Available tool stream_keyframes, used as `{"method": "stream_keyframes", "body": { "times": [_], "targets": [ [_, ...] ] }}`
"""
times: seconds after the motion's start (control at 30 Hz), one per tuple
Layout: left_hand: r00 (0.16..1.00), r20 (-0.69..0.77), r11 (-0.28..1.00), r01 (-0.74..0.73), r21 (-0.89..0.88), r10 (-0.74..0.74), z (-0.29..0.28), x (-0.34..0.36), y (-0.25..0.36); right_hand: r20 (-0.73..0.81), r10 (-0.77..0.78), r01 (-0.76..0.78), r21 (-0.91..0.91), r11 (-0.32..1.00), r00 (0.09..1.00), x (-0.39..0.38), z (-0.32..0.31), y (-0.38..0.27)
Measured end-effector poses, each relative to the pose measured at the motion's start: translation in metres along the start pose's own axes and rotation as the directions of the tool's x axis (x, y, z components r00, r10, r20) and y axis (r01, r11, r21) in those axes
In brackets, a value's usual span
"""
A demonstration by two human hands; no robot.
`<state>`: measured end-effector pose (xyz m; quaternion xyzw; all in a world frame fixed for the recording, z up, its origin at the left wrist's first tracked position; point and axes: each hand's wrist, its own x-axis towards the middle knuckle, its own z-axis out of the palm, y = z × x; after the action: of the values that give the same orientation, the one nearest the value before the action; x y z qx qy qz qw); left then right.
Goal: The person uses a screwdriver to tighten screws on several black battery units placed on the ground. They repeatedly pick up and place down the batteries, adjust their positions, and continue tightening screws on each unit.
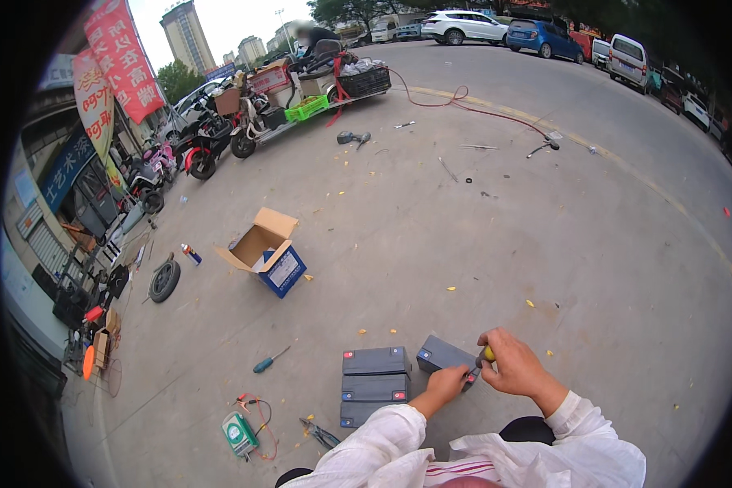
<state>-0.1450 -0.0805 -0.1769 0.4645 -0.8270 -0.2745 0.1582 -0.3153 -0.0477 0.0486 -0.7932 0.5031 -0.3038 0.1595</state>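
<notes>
A grey block battery (442, 353) lies on the pavement in front of me, apart from the others and turned at a slant. My right hand (514, 366) is closed round a screwdriver (488, 355) with a yellow handle. Its shaft points down at the battery's near right end, by a red terminal. My left hand (442, 392) is at that same end, its fingertips pinched beside the screwdriver's tip; what they hold is hidden. Just left of it, three grey batteries (374, 360) lie in a row, with red and blue terminals at their corners.
On the left are pliers (321, 433), a green-and-white meter (240, 434) with clip leads, a teal screwdriver (270, 360) and an opened blue carton (278, 268). Further off are a tyre (164, 281), a power tool (354, 138), a red hose (496, 111) and a loaded three-wheeler (301, 89) with a person beside it.
</notes>
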Motion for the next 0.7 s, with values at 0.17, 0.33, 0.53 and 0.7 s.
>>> {"method": "stream_keyframes", "body": {
  "times": [0.17,0.33,0.53,0.7],
  "targets": [
    [0.999,0.027,1.0,-0.02,0.016,0.02,-0.002,0.002,0.004,0.056,0.14,-0.14,-0.007,0.99,0.989,0.003,-0.01,-0.008],
    [0.994,0.109,1.0,0.002,0.008,-0.003,-0.005,0.008,0.01,0.009,-0.007,0.006,0.025,1.0,1.0,0.002,-0.009,0.0],
    [0.998,0.06,0.999,-0.025,0.022,0.023,-0.001,0.005,-0.004,0.056,0.143,-0.143,-0.004,0.99,0.988,0.006,-0.007,0.001],
    [0.992,0.113,0.999,0.047,0.018,-0.049,-0.007,0.01,0.012,-0.011,-0.017,0.017,0.026,1.0,1.0,0.004,-0.012,-0.001]
  ]
}}
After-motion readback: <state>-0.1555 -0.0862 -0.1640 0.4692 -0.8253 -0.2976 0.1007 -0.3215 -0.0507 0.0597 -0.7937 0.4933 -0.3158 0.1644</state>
